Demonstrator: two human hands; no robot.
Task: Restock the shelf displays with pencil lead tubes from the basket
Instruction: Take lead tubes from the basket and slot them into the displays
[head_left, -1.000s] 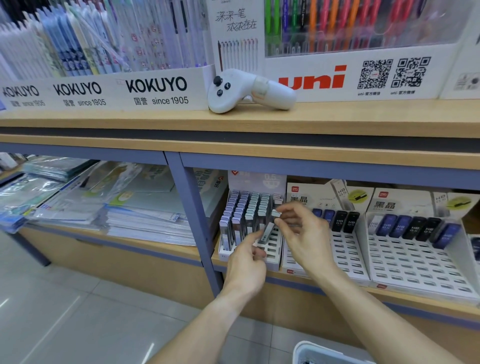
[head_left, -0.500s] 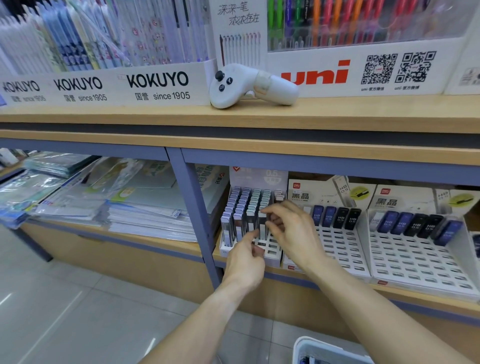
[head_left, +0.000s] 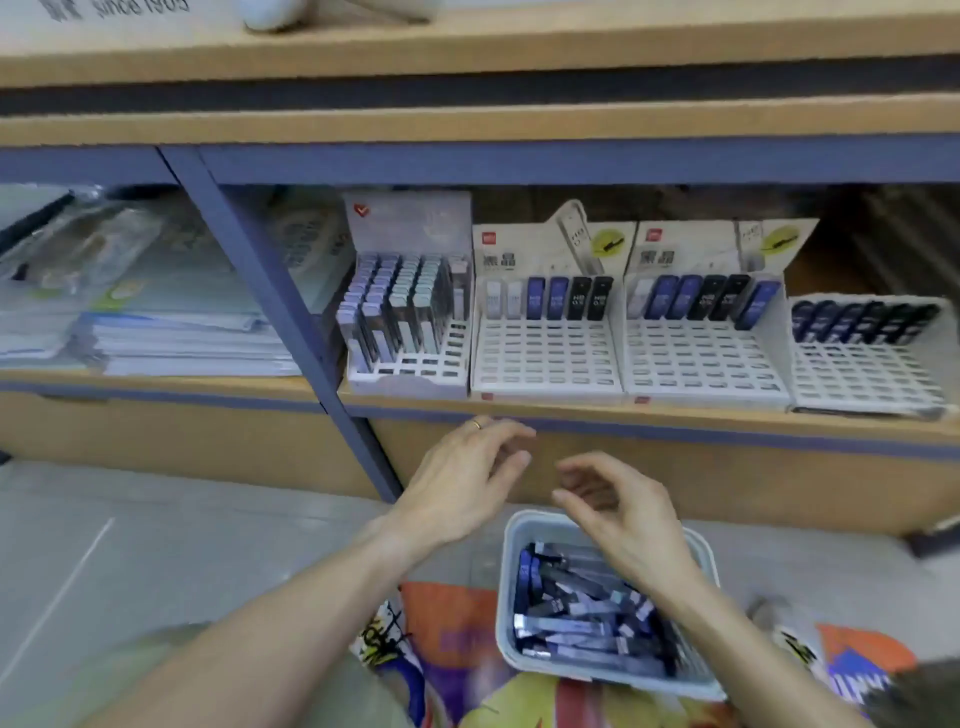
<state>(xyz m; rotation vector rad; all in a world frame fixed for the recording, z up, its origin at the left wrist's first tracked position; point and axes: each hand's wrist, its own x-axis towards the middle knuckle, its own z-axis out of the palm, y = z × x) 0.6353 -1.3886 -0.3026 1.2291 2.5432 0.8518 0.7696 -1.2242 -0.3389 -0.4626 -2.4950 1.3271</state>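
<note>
So both your hands have come off the leftmost display since a second ago, when they were up at its slots fiddling with a tube, and the view has dipped down so the basket is now in plain sight. Your left hand (head_left: 467, 483) hangs just below the shelf edge, fingers loosely spread and a bit curled, holding nothing, with a ring (head_left: 476, 424) on one finger. Your right hand (head_left: 623, 512) is over the back rim of the basket (head_left: 506, 613), fingers relaxed and bent, nothing pinched as far as I can tell, though it's motion-blurred. The pencil lead tubes (head_left: 576, 613) in the basket are a jumbled heap lying every which way, mostly dark blue and grey with pale ends; the basket itself is a pale rectangular tub sitting low in front of you. Up on the shelf, the leftmost display (head_left: 408, 382) is mostly full, upright tubes packed into its left and middle columns, with empty slots along the front row and right side. The second display (head_left: 545, 364) beside it has just a back row of white, blue and black tubes, the rest of its grid bare. The third display (head_left: 704, 364) is the same deal, and the fourth display (head_left: 867, 374) at the far right holds one back row of dark tubes.
</note>
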